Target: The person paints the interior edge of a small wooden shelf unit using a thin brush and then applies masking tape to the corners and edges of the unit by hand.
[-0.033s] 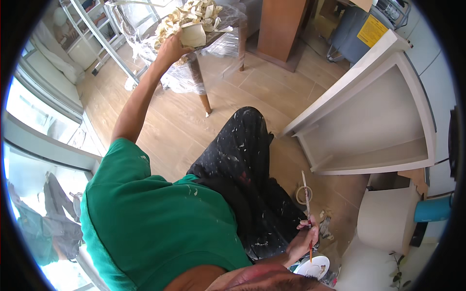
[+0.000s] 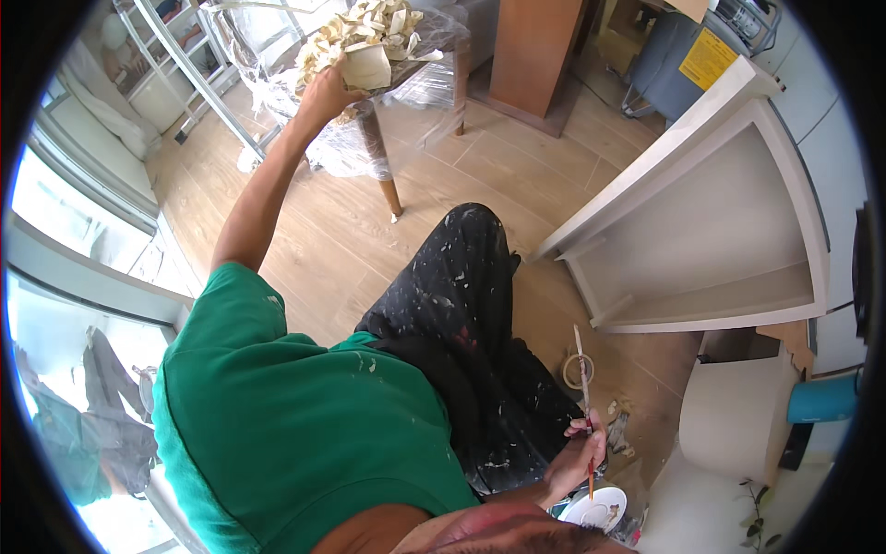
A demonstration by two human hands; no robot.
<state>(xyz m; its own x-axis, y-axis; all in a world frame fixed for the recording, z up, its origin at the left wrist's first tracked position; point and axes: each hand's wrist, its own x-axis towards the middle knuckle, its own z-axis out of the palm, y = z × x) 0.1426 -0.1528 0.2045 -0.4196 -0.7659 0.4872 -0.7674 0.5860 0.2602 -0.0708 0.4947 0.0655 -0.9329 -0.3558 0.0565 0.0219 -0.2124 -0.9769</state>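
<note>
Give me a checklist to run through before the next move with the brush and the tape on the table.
1. Left hand on the pale roll at the table's edge: ok, fingers are around it.
2. Right hand holding the thin paintbrush: ok, gripped near its lower end.
3. Brush tip away from the trousers: ok, it points up and away.
4. White dish within reach of the right hand: ok, just below it.
5. Loose tape roll on the floor clear of the knee: ok, apart from it.
6. Paint on the brush: cannot tell, too small.
</note>
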